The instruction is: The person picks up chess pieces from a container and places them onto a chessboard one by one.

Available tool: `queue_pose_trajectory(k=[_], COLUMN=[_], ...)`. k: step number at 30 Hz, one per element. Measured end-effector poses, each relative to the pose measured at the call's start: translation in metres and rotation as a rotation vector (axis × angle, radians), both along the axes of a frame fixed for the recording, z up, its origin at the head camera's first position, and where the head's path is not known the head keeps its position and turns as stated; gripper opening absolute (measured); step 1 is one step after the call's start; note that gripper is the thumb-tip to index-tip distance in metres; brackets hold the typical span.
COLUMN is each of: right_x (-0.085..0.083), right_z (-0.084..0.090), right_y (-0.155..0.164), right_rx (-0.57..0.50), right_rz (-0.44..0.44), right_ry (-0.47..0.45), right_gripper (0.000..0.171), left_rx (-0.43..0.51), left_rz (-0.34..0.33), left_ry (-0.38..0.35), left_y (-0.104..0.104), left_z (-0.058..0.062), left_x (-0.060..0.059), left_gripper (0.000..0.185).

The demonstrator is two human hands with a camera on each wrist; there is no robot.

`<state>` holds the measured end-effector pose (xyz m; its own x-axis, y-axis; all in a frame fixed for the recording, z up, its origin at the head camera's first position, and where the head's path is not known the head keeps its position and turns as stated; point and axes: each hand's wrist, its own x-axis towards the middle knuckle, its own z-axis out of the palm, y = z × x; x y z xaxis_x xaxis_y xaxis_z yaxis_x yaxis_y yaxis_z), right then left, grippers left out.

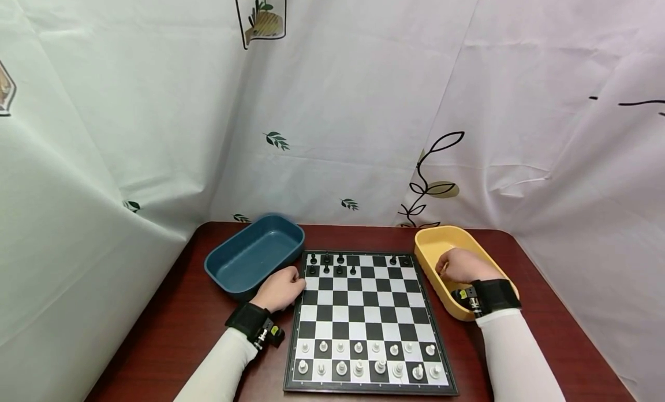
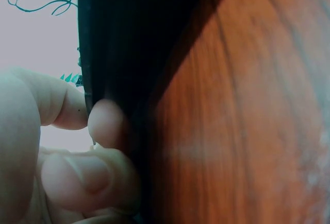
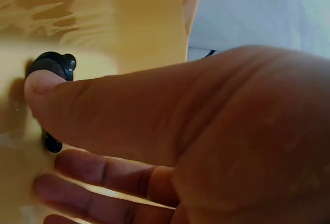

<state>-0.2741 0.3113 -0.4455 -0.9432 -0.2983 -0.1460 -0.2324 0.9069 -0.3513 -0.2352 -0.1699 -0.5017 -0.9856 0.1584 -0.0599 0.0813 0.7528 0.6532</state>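
Observation:
My left hand (image 1: 277, 289) is at the left edge of a black-and-white chessboard (image 1: 362, 298). Its thumb and fingers pinch the board's dark rim (image 2: 86, 33) in the left wrist view. Inside a yellow tray (image 1: 435, 244), right of the board, is my right hand (image 1: 464, 265). The right wrist view shows its thumb on the round base of a black chess piece (image 3: 55, 61), the index finger hidden behind. Another black piece tip (image 3: 53, 144) shows just below the thumb. White pieces (image 1: 359, 367) fill the two near rows; several black pieces (image 1: 339, 270) stand in the two far rows.
A blue tray (image 1: 249, 249) stands on the dark red table (image 1: 358, 234) beyond my left hand. White patterned cloth (image 1: 332, 171) hangs behind the table and along both sides.

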Motion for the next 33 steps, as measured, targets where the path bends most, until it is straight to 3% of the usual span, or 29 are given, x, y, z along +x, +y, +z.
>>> queue_pose_trajectory(k=[15, 22, 27, 33], right_x=[-0.0044, -0.0024, -0.0004, -0.0014], right_z=[-0.0053, -0.0055, -0.0051, -0.0044], right_y=[0.0002, 0.0010, 0.0030, 0.0062], right_rx=[-0.017, -0.013, -0.069, -0.107], right_rz=[-0.018, 0.013, -0.025, -0.068], right_ry=[-0.014, 0.003, 0.006, 0.050], right_gripper=[0.016, 0.015, 0.008, 0.016], left_rx=[-0.005, -0.010, 0.002, -0.004], left_rz=[0.002, 0.009, 0.006, 0.007], left_ry=[-0.005, -0.007, -0.008, -0.005], left_y=[0.0012, 0.0018, 0.0015, 0.0017], left_z=[0.0012, 0.0019, 0.0017, 0.0005], left_x=[0.0014, 0.0019, 0.0019, 0.0007], left_gripper=[0.024, 0.023, 0.023, 0.023])
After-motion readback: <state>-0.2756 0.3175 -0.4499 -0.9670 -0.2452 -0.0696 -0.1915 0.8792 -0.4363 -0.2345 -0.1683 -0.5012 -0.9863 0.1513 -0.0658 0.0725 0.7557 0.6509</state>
